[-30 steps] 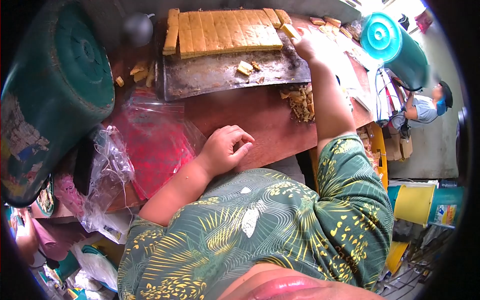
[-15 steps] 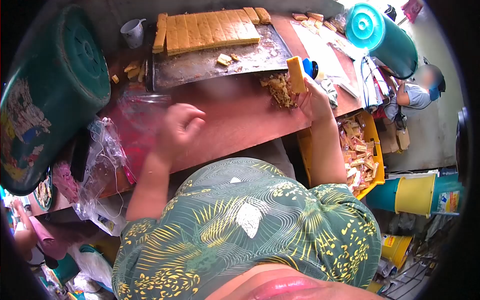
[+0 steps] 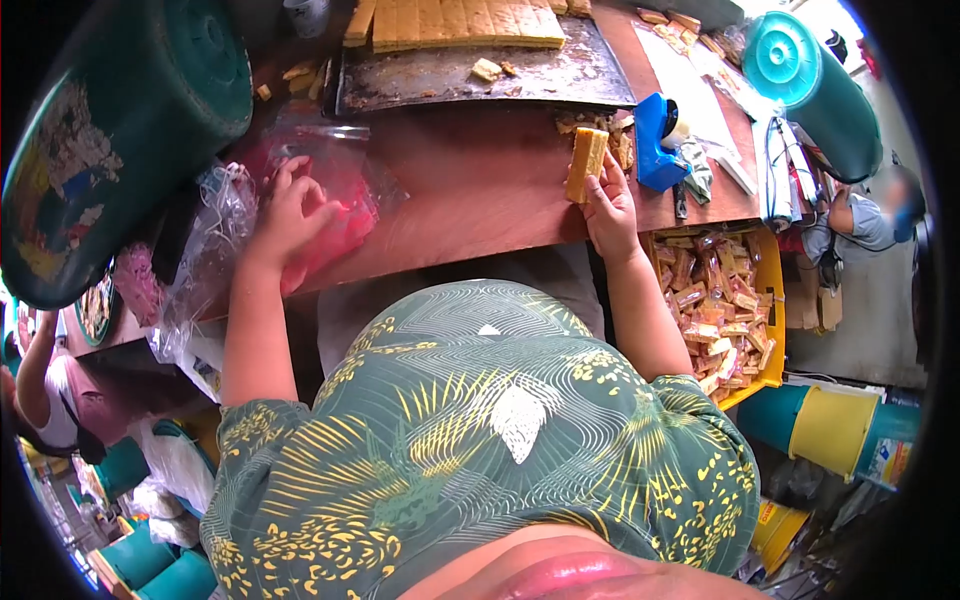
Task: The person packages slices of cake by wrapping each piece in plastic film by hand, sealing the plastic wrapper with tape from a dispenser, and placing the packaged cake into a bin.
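Observation:
My right hand (image 3: 612, 212) holds a rectangular slice of yellow cake (image 3: 587, 165) upright above the table's front part. My left hand (image 3: 292, 215) is over a stack of clear plastic bags with red print (image 3: 335, 190); its fingers are bent, and whether a bag is between them cannot be made out. Behind both hands lies a dark metal tray (image 3: 430, 80) bearing a block of sliced cake (image 3: 465, 25) and a few broken bits. Cake scraps (image 3: 622, 145) lie behind the held slice.
A blue tape dispenser (image 3: 655, 145) stands right of the scraps. A yellow crate (image 3: 775, 310) of wrapped slices is below the table's right edge. Green buckets lie at left (image 3: 120, 140) and back right (image 3: 840, 110). Other people are at the far right (image 3: 865, 225) and far left (image 3: 40, 385).
My right hand has taken a slice from the tray area and brought it nearer, over the table's front. My left hand has moved left onto the plastic bags.

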Demonstrator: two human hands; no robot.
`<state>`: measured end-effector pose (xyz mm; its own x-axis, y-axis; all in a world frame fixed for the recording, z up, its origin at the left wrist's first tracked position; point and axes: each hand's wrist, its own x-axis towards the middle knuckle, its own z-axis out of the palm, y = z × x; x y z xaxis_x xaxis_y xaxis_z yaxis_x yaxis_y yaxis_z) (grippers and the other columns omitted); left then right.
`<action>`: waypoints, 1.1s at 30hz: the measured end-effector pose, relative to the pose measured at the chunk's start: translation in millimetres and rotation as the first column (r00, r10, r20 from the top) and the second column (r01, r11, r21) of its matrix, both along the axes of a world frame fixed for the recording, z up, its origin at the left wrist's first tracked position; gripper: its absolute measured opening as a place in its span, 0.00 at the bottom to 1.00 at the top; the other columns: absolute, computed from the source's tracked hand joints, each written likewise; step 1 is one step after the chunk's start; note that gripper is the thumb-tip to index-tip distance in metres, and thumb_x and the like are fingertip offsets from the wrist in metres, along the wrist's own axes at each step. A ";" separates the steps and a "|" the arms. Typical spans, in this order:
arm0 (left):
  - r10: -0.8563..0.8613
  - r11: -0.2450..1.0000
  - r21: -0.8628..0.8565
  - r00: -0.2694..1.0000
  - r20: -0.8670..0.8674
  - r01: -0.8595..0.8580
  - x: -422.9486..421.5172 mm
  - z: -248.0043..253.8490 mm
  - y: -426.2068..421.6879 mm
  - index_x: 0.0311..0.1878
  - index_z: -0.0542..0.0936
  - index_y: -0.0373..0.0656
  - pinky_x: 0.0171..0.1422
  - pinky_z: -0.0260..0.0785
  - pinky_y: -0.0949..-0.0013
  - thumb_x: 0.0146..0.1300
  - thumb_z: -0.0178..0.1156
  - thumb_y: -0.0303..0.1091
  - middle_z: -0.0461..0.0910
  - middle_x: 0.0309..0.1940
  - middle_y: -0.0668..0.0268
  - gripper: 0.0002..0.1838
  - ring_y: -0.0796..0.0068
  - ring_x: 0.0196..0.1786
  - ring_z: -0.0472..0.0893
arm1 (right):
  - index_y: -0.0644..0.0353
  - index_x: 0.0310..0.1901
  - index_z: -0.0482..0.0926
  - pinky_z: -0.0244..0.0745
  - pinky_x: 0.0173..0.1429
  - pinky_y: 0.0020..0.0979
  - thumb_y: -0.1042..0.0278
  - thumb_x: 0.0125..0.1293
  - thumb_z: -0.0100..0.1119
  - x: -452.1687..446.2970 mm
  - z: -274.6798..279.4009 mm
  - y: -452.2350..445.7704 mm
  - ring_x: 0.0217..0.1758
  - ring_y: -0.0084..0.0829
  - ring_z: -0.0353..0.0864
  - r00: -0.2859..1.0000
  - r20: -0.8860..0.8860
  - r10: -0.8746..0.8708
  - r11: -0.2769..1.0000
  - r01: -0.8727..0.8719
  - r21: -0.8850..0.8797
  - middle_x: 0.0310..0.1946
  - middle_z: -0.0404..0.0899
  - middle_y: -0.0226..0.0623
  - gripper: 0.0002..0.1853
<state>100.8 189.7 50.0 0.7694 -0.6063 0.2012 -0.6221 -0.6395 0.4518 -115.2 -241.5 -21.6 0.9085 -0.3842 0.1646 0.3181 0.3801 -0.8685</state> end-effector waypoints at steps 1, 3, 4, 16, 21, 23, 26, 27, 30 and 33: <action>-0.019 0.999 -0.027 1.000 0.016 0.019 9.7 -7.8 8.0 0.38 0.81 0.41 0.78 0.61 0.52 0.66 0.73 0.39 0.72 0.73 0.52 0.13 0.47 0.77 0.68 | 0.61 0.82 0.57 0.75 0.65 0.30 0.72 0.80 0.58 1.4 0.4 6.8 0.59 0.23 0.78 1.000 -0.007 -0.021 0.999 0.021 -0.045 0.60 0.78 0.33 0.34; -0.016 0.997 -0.071 0.999 -0.038 0.014 17.0 -10.7 11.4 0.39 0.82 0.42 0.85 0.49 0.49 0.68 0.72 0.41 0.71 0.77 0.54 0.12 0.46 0.84 0.61 | 0.61 0.82 0.57 0.74 0.65 0.29 0.71 0.80 0.58 2.0 -3.6 4.0 0.59 0.22 0.77 1.000 -0.010 -0.027 0.998 0.026 -0.054 0.60 0.77 0.32 0.34; -0.027 0.998 -0.055 0.998 -0.049 0.024 15.1 -9.1 12.3 0.39 0.84 0.43 0.85 0.47 0.47 0.68 0.72 0.41 0.71 0.77 0.54 0.12 0.46 0.84 0.60 | 0.60 0.82 0.57 0.73 0.65 0.28 0.71 0.80 0.58 2.5 -7.4 2.2 0.59 0.21 0.77 0.999 -0.009 -0.034 0.998 0.033 -0.060 0.60 0.77 0.32 0.34; -0.082 0.997 -0.010 0.987 -0.137 0.081 36.0 0.8 23.0 0.45 0.89 0.46 0.86 0.51 0.52 0.78 0.60 0.40 0.75 0.75 0.58 0.12 0.53 0.82 0.65 | 0.59 0.81 0.58 0.75 0.64 0.29 0.72 0.78 0.61 6.3 -8.2 8.7 0.58 0.22 0.77 0.998 0.041 -0.044 0.985 0.050 -0.164 0.58 0.78 0.33 0.34; -0.271 0.616 -0.744 0.816 -0.510 -0.260 -6.2 25.2 -52.6 0.50 0.86 0.42 0.74 0.70 0.64 0.80 0.58 0.34 0.83 0.64 0.61 0.09 0.66 0.67 0.81 | 0.58 0.82 0.55 0.75 0.63 0.29 0.73 0.77 0.64 8.9 -14.6 6.4 0.57 0.23 0.78 0.998 0.033 -0.059 0.969 0.065 -0.239 0.55 0.78 0.34 0.38; -0.373 0.621 -0.774 0.824 -0.427 -0.120 -54.1 22.2 -96.2 0.49 0.85 0.41 0.72 0.71 0.64 0.80 0.59 0.35 0.82 0.65 0.60 0.09 0.70 0.65 0.81 | 0.58 0.82 0.55 0.75 0.63 0.29 0.73 0.76 0.64 7.9 -13.8 5.8 0.57 0.23 0.79 0.998 0.030 -0.055 0.964 0.061 -0.259 0.55 0.78 0.34 0.39; -0.494 0.773 -0.541 0.849 -0.187 0.330 -89.0 -8.4 -136.3 0.53 0.85 0.43 0.76 0.67 0.59 0.78 0.62 0.39 0.80 0.67 0.56 0.11 0.65 0.70 0.78 | 0.57 0.82 0.54 0.76 0.63 0.29 0.74 0.75 0.65 8.3 -13.3 5.6 0.56 0.23 0.80 0.998 0.041 -0.043 0.966 0.052 -0.255 0.55 0.79 0.35 0.40; -0.518 0.832 -0.350 0.829 -0.213 0.430 -101.1 -4.3 -143.7 0.55 0.85 0.43 0.77 0.67 0.57 0.76 0.64 0.39 0.79 0.68 0.54 0.12 0.60 0.72 0.76 | 0.57 0.83 0.54 0.76 0.62 0.29 0.75 0.75 0.65 8.2 -13.6 6.3 0.56 0.23 0.80 0.998 0.047 -0.044 0.967 0.054 -0.250 0.55 0.79 0.36 0.40; -0.501 0.862 -0.033 0.842 -0.198 0.505 -127.8 -3.0 -147.3 0.61 0.83 0.44 0.79 0.65 0.55 0.70 0.69 0.38 0.74 0.72 0.53 0.18 0.51 0.76 0.71 | 0.56 0.83 0.54 0.77 0.61 0.29 0.77 0.75 0.65 6.2 -13.7 7.8 0.55 0.23 0.81 0.997 0.056 -0.053 0.956 0.067 -0.286 0.56 0.80 0.37 0.41; -0.493 0.858 -0.249 0.857 -0.151 0.450 -102.0 4.1 -141.0 0.66 0.81 0.45 0.79 0.65 0.56 0.65 0.73 0.37 0.71 0.75 0.52 0.26 0.50 0.75 0.72 | 0.56 0.82 0.56 0.78 0.60 0.30 0.78 0.72 0.67 1.9 -9.0 10.8 0.54 0.24 0.82 0.993 0.080 -0.082 0.949 0.102 -0.297 0.56 0.81 0.37 0.42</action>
<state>-1.2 48.7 54.1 0.4371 -0.8701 0.2276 -0.7069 -0.1759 0.6851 -113.3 -230.7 -30.6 0.8550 -0.3888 0.3433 0.3994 0.0713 -0.9140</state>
